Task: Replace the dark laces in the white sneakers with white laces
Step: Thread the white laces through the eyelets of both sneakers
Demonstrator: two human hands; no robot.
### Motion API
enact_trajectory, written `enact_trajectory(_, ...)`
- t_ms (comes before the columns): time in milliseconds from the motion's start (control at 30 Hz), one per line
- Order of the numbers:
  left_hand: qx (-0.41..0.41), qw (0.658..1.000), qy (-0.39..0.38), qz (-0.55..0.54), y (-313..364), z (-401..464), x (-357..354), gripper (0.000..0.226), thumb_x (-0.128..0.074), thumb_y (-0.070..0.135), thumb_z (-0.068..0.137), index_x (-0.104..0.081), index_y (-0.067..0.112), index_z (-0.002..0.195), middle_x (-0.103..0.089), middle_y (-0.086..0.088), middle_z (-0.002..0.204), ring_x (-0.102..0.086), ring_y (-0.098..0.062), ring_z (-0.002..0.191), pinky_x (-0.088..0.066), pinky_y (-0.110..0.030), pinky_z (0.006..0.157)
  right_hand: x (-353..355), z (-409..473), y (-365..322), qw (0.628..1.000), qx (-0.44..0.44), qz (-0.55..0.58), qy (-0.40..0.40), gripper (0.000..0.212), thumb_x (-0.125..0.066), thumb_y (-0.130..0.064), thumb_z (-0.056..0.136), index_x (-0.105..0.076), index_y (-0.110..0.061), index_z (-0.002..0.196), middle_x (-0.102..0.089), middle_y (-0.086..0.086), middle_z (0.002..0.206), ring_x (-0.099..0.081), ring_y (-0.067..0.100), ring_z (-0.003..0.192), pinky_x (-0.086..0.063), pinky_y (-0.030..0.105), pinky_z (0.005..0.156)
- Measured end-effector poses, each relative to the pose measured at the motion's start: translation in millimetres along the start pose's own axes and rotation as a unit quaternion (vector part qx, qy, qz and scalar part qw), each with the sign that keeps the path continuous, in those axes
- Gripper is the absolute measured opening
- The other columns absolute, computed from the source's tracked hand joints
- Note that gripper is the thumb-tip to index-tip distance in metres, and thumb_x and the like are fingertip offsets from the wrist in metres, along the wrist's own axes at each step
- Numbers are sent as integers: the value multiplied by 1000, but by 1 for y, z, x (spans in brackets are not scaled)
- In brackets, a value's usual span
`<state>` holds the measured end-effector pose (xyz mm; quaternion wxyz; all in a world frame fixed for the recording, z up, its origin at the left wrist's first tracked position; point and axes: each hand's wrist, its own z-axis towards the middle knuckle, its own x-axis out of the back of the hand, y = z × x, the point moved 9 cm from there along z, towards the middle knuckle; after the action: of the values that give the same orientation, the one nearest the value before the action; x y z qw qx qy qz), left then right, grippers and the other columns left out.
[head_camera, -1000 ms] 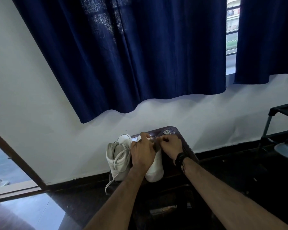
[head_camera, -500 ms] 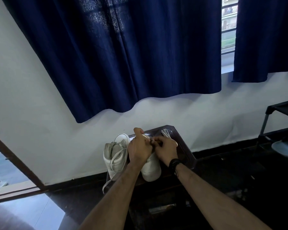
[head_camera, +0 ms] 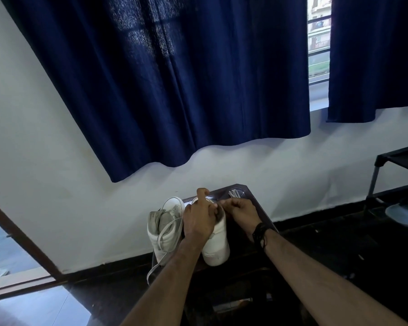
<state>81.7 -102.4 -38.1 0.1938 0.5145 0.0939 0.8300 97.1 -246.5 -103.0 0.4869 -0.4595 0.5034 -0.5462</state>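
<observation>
The two white high-top sneakers, the left one and the right one, look like smooth, matt leather or imitation leather; which, cannot be told. The flat white lace hanging from the left one is woven cloth. They stand on a small dark table with a glossy, reflecting top. The dark blue curtains are thin matt cloth, light speckling through the weave. The dark floor is polished.
</observation>
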Motion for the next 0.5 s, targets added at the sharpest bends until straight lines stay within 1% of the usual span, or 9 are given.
enact_trajectory(67,-3,1000,0,-9,0,0,0,39,-49,24,91,-33,24,127,-71,-9,91,-65,-34,89,-48,-42,74,-3,6,1,1000,-14,9,-19,11,-68,-15,87,-78,-14,81,-76,-2,86,-66,8,82,-54,32,88)
enact_trajectory(133,-4,1000,-1,-14,0,-1,2,39,-49,23,91,-34,24,127,-71,-9,91,-64,-34,87,-48,-42,74,-8,9,4,997,-41,60,-31,11,-67,-10,87,-75,-6,80,-74,6,85,-64,15,81,-53,40,91)
enact_trajectory(167,-4,1000,-1,-15,0,-1,2,40,-48,21,91,-34,23,128,-71,-8,90,-64,-34,87,-48,-42,74,-9,10,5,995,-50,84,-36,10,-67,-9,87,-74,-4,81,-73,9,85,-63,18,81,-53,41,90)
enact_trajectory(200,-4,1000,-2,-15,0,-1,1,40,-48,20,90,-34,23,128,-71,-8,90,-65,-33,86,-49,-41,75,-9,9,4,993,-54,93,-40,9,-67,-8,87,-74,-3,82,-73,11,86,-63,19,81,-53,40,89)
enact_trajectory(267,-6,1000,-3,-19,0,-1,0,41,-49,20,90,-33,24,128,-71,-8,88,-65,-33,85,-49,-42,75,-8,11,5,994,-53,84,-42,8,-69,-7,85,-76,-8,81,-74,10,86,-65,18,80,-54,39,88)
enact_trajectory(467,-6,1000,-7,-27,-1,-1,-3,43,-53,22,90,-31,27,125,-71,-6,83,-65,-33,82,-50,-43,72,-5,15,6,998,-47,7,-41,12,-67,-11,83,-78,-12,79,-76,3,87,-68,13,83,-55,39,93)
enact_trajectory(500,-8,1000,-7,-26,-1,-1,-3,43,-54,22,89,-31,27,125,-71,-5,83,-65,-33,82,-50,-43,71,-5,15,4,999,-39,-10,-37,12,-67,-11,84,-77,-12,78,-76,2,87,-68,12,83,-55,36,92)
